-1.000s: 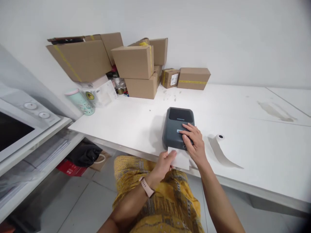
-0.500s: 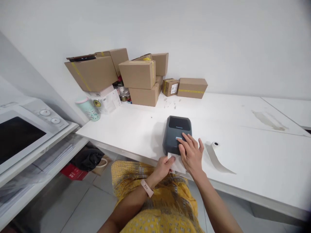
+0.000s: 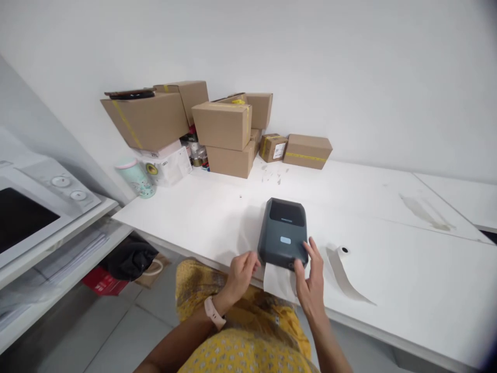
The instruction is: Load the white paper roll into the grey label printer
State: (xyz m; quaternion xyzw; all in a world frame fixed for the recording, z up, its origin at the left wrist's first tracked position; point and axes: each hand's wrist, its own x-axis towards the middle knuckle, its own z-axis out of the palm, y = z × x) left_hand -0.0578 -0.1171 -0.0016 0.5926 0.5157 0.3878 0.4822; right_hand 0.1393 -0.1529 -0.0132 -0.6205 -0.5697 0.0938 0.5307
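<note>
A dark grey label printer (image 3: 285, 233) stands near the front edge of the white table. From its front, a strip of white paper (image 3: 278, 281) hangs over the table edge. My left hand (image 3: 241, 274) is beside the printer's front left corner, off the paper, its fingers curled together with nothing visible in them. At the front right corner of the printer, my right hand (image 3: 311, 280) has its fingers apart, the thumb and fingertips at the printer's side. A small white paper roll (image 3: 344, 251) with a long loose tail lies to the right.
Several cardboard boxes (image 3: 223, 126) are stacked at the back left, beside a mint tumbler (image 3: 137, 178). Two smaller boxes sit against the wall. A white microwave (image 3: 46, 197) stands on a shelf at the far left.
My left hand has let go of the paper strip and moved left. My right hand has slid from the printer's top button down to its front right corner. The view has tilted slightly.
</note>
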